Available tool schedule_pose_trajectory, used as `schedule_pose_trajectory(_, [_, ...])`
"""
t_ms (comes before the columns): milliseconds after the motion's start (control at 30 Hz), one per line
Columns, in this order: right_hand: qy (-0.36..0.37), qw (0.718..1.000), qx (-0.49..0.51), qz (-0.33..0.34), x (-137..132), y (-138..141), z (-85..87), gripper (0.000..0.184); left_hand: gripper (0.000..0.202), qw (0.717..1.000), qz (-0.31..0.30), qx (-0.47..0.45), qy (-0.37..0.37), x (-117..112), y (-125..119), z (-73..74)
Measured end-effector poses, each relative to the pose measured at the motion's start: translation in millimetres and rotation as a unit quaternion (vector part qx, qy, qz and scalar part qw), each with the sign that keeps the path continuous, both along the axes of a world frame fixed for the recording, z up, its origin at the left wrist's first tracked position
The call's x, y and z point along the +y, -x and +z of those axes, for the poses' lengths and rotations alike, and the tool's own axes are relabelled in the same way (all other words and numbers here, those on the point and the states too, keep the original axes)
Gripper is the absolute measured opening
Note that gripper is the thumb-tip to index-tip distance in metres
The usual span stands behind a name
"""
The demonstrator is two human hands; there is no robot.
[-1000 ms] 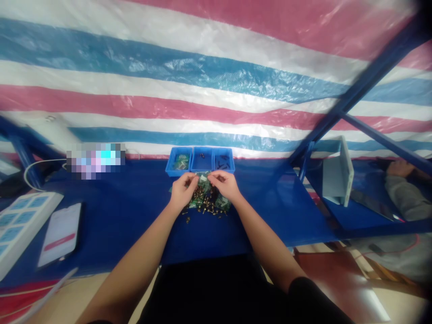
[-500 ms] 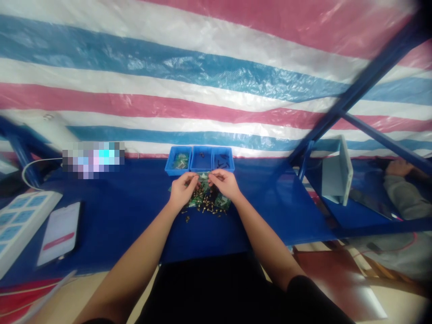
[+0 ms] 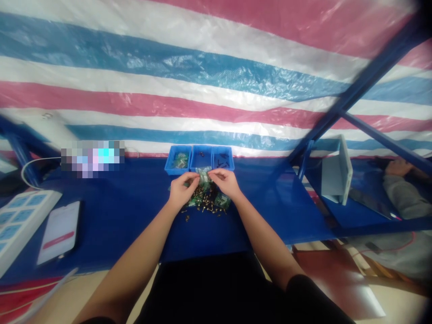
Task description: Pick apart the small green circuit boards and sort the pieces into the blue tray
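My left hand (image 3: pixel 181 189) and my right hand (image 3: pixel 225 183) meet over a pile of small brass screws and green circuit boards (image 3: pixel 206 200) on the blue table (image 3: pixel 128 211). Both hands pinch the ends of one small green circuit board (image 3: pixel 204 174), held just above the pile. Three joined blue bins (image 3: pixel 200 159) stand right behind the hands; the left one holds green boards, the other two hold small dark parts.
A phone (image 3: pixel 60 232) and a white panel with blue squares (image 3: pixel 16 220) lie at the table's left. A grey stand (image 3: pixel 337 170) sits on the neighbouring table at right, where another person's sleeve (image 3: pixel 405 191) rests. A striped tarp (image 3: pixel 202 81) hangs behind.
Both hands have lifted the small green board slightly up and toward the bins; otherwise the scene is the same.
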State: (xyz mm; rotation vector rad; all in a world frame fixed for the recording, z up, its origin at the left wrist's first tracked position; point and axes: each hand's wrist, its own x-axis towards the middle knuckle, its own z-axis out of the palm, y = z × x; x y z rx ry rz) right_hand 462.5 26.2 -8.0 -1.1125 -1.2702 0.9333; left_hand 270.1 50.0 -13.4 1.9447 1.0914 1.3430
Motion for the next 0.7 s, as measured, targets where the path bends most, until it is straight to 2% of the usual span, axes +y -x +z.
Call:
schedule_pose_trajectory(167, [-0.006, 1.0, -0.002, 0.005, -1, 2, -0.1, 0.026, 0.021, 1.0, 0.002, -0.001, 0.013, 2, 0, -3.3])
schedule_pose_trajectory(333, [0.002, 1.0, 0.006, 0.004, 1, 1, -1.6, 0.028, 0.023, 0.994, 0.02, -0.076, 0.074, 6, -1, -4.3])
schedule_pose_trajectory(533, [0.019, 0.999, 0.035, 0.019, 1, 1, -3.6, 0.027, 0.036, 0.975, 0.107, -0.178, 0.077, 17, 1, 2.8])
schedule_pose_trajectory(600, [0.022, 0.999, 0.035, 0.018, 1, 0, -3.8, 0.027, 0.045, 0.977, 0.108, -0.147, 0.112, 22, 6, 4.3])
schedule_pose_trajectory(700, [0.021, 0.999, 0.023, 0.019, 1, -1, -3.9, 0.028, 0.041, 0.978, 0.148, -0.049, 0.137, 27, 17, 4.1])
